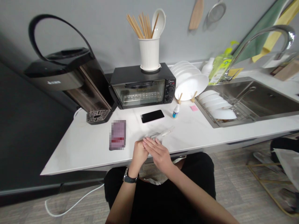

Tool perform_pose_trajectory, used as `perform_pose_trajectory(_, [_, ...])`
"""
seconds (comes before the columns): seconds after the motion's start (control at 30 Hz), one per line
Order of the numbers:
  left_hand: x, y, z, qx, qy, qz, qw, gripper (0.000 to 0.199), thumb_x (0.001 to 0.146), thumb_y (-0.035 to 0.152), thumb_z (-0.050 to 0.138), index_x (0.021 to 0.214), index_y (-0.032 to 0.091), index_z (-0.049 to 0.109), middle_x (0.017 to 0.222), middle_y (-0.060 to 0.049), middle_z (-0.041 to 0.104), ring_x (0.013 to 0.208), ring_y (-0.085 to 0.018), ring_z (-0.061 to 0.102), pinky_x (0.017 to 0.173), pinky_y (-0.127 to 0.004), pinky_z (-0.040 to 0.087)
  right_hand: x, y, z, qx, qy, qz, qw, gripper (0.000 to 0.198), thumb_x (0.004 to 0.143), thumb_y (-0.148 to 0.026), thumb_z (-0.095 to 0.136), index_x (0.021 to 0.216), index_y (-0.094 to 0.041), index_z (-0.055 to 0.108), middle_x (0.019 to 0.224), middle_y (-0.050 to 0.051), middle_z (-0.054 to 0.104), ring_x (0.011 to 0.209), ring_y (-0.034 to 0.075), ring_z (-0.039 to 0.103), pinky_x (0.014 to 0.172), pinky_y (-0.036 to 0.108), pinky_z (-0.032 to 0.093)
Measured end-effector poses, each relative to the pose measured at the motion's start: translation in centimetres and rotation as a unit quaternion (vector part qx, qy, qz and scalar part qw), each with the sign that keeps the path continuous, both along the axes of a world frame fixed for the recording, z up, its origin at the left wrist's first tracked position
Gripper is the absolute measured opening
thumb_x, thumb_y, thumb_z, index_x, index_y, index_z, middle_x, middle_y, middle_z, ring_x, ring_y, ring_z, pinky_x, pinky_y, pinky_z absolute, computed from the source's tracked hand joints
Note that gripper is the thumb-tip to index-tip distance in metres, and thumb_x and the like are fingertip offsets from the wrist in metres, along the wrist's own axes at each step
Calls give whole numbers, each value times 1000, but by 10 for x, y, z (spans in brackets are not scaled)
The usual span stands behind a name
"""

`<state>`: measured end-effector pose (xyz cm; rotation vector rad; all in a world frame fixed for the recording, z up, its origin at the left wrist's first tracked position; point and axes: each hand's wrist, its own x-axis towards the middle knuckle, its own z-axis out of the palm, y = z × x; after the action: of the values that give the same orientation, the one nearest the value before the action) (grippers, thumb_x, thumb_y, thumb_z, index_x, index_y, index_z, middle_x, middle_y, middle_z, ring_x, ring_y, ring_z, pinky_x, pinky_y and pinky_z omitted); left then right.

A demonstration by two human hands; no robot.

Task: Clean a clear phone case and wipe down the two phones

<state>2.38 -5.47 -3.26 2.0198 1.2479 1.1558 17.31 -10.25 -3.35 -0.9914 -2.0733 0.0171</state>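
Note:
My left hand [139, 153], with a dark-strapped watch on its wrist, is curled closed at the counter's front edge. My right hand [161, 157] lies over its knuckles, fingers pressed together and bent across it. What the fingers may hold is hidden. Just beyond the fingertips is a clear plastic wrapper or tube [167, 132]; whether a hand grips it or it lies on the counter, I cannot tell. Farther back lie a black-screened phone [152, 116] and, upright, a small white bottle with a blue label [176, 111]. A purple pouch-like item [118, 135], partly blurred, lies to the left.
A toaster oven [142, 90] carries a white utensil holder [149, 54] with chopsticks and a ladle. On the left stands a dark water dispenser [77, 81]. White plates [190, 85] lean in a rack beside the sink [263, 96], which holds bowls. A pink note [193, 108] lies nearby.

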Motion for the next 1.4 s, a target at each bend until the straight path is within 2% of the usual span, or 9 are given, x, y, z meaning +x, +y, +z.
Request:
perform_pose_trajectory(0.17, [2, -1, 2, -9, -3, -12, 1000, 34, 97, 21, 59, 71, 17, 80, 65, -5, 79, 58, -20, 73, 60, -27, 59, 42, 15, 1, 35, -3, 28, 999, 81, 103, 2, 33, 176, -33, 21, 157, 5, 65, 150, 19, 56, 129, 45, 49])
perform_pose_trajectory(0.37, [7, -3, 4, -53, -44, -50, 996, 29, 101, 27, 65, 118, 27, 87, 115, -5, 88, 99, -26, 86, 89, -33, 70, 100, 29, -3, 23, 21, -77, 997, 86, 97, 8, 32, 173, -32, 32, 160, 9, 63, 155, 23, 50, 130, 54, 45])
perform_pose_trajectory(0.57, [7, -1, 3, -20, -26, -28, 999, 23, 98, 26, 65, 92, 21, 88, 83, -5, 87, 73, -22, 81, 68, -27, 65, 49, 15, -2, 22, 38, -70, 997, 86, 98, 5, 33, 176, -31, 23, 160, 8, 62, 153, 23, 53, 129, 54, 47])
perform_pose_trajectory(0.67, [3, 0, 1, -7, -17, -18, 1000, 37, 96, 22, 60, 61, 18, 72, 56, -3, 72, 49, -18, 66, 52, -27, 52, 13, 2, -2, 26, 36, -30, 999, 86, 100, 2, 33, 177, -32, 12, 157, 5, 64, 151, 21, 55, 128, 52, 49])
perform_pose_trajectory(0.77, [0, 1, 0, -3, -15, -19, 1000, 43, 96, 19, 56, 54, 20, 64, 53, -4, 69, 47, -17, 61, 49, -28, 49, 4, -2, -2, 33, 27, -4, 999, 85, 100, 3, 32, 177, -29, 14, 156, 6, 65, 150, 20, 56, 128, 49, 50])
perform_pose_trajectory(0.9, [3, -1, 2, -10, -18, -34, 999, 31, 96, 21, 61, 71, 19, 79, 63, -2, 77, 56, -17, 71, 59, -25, 58, 39, 9, -1, 62, 11, -5, 998, 82, 98, 7, 34, 174, -25, 30, 152, 9, 70, 148, 20, 59, 128, 47, 50])
perform_pose_trajectory(1.03, [6, -4, 5, -37, -38, -55, 997, 27, 100, 26, 64, 112, 24, 88, 107, -4, 89, 92, -24, 85, 82, -29, 68, 89, 25, -1, 56, 12, -82, 995, 82, 96, 10, 32, 170, -25, 42, 154, 12, 69, 153, 21, 54, 131, 49, 45])
perform_pose_trajectory(1.17, [8, -4, 5, -46, -41, -59, 996, 27, 101, 28, 65, 116, 26, 88, 115, -4, 87, 100, -26, 86, 88, -33, 70, 91, 26, -3, 50, 21, -134, 990, 84, 96, 10, 31, 171, -26, 40, 157, 12, 66, 155, 23, 50, 130, 51, 45])
perform_pose_trajectory(1.4, [1, 0, -1, -9, -4, -26, 1000, 42, 98, 19, 55, 58, 21, 69, 58, -6, 75, 51, -21, 69, 51, -31, 55, 3, -6, -7, 46, 36, -50, 997, 85, 99, 3, 34, 177, -29, 19, 155, 6, 66, 150, 20, 56, 130, 47, 47])
